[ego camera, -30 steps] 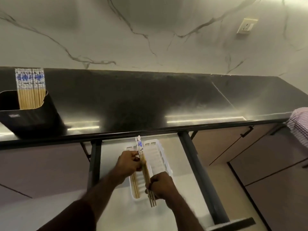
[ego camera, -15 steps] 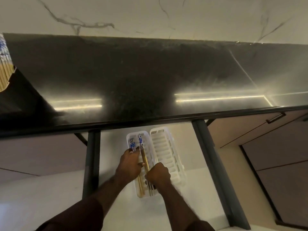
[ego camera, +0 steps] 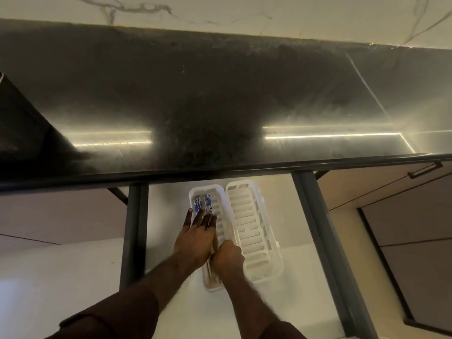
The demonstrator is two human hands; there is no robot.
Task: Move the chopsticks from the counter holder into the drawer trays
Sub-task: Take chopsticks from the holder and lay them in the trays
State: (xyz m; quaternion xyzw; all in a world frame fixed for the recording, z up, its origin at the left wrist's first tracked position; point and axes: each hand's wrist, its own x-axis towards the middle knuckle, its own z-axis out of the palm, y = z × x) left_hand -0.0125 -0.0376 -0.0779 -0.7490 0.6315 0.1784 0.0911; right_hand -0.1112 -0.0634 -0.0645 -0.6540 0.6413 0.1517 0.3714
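Both forearms reach forward into the open drawer (ego camera: 171, 302). Right hand (ego camera: 227, 256), fingers curled, grips the near part of the chopsticks (ego camera: 202, 205); left hand (ego camera: 195, 237), fingers straight, presses them flat. They lie lengthwise in the left tray (ego camera: 193, 194), patterned ends far. The slotted right tray (ego camera: 254, 236) touches it. Beyond, the dark tabletop (ego camera: 220, 94) overhangs the drawer's far edge.

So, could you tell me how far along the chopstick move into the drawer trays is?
Partly done. Done: some chopsticks lie in the left tray. In hand: the left hand lies flat over them, and the right hand is curled at their near ends. Left: the right tray holds none, and the counter holder is cropped, its contents unseen.
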